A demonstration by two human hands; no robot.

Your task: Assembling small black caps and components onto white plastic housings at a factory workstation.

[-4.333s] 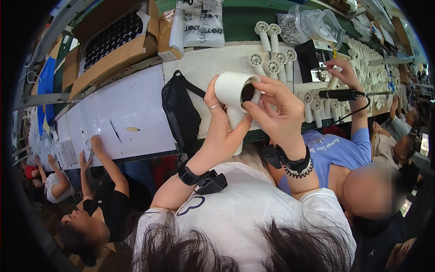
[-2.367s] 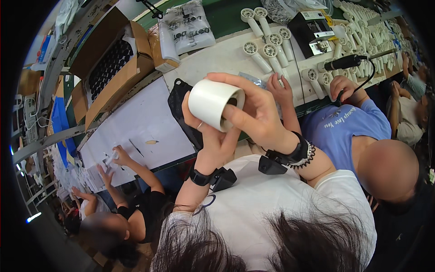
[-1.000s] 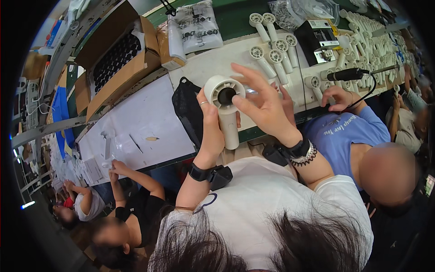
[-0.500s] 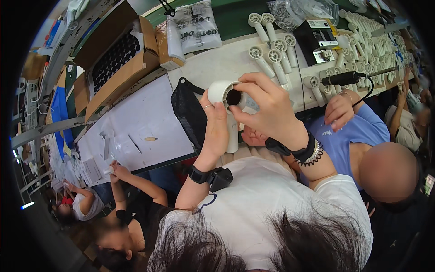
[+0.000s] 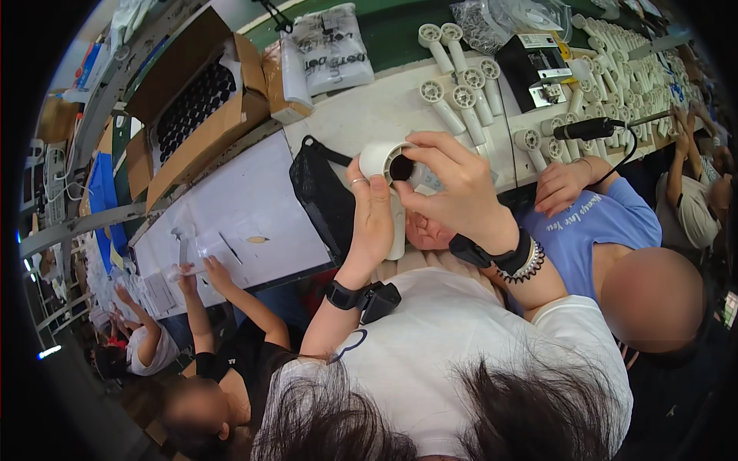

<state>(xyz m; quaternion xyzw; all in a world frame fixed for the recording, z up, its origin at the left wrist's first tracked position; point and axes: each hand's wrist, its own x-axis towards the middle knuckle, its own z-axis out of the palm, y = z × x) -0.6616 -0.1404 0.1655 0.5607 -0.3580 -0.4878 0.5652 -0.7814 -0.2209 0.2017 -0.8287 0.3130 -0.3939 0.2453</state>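
Observation:
My left hand [image 5: 372,223] is wrapped round a white hair dryer housing [image 5: 375,159], a short tube with a handle hanging down behind my wrist. A dark round piece [image 5: 400,166] sits at the open end of the tube. My right hand [image 5: 453,184] pinches at that end, forefinger above and thumb below the dark piece; how deep the piece sits is hard to tell. Just left of my left hand lies a black mesh pouch [image 5: 317,196] on the bench.
Several similar white housings [image 5: 464,98] lie beyond my hands, with many more at right. An open carton [image 5: 223,127] of black round parts stands at left. A black device [image 5: 530,69] and a corded black tool [image 5: 588,129] are at right. Co-workers sit on both sides.
My hands and the housing have shifted slightly right and down, with the same grip. The co-worker at left has moved both hands further onto the bench; the right co-worker's hand has lowered.

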